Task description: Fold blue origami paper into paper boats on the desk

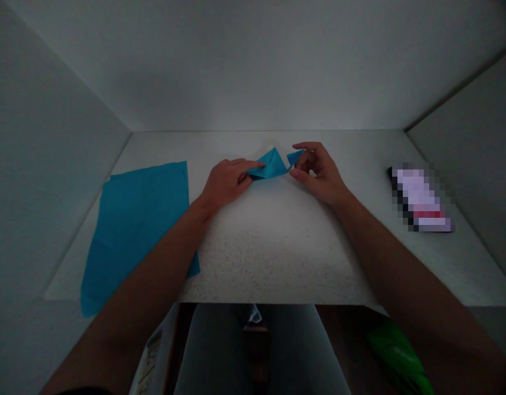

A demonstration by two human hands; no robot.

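Nearest, flat blue sheet [137, 230] overhangs the table [277, 263] front edge at left; a forearm brush could drag it off. Further in, folded blue paper [273, 164] sits mid-table between both hands. Left hand [226, 184] lies fingers together, pressing its left corner down. Right hand [320, 173] pinches the right flap, thumb under, I think; dim view. Pulling too hard could tear or shift the crease. Pixelated object [421, 200] lies well apart, right.

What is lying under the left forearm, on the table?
The flat blue sheet lies under the left forearm, on the table. The forearm covers its near right corner, so that part is hidden.
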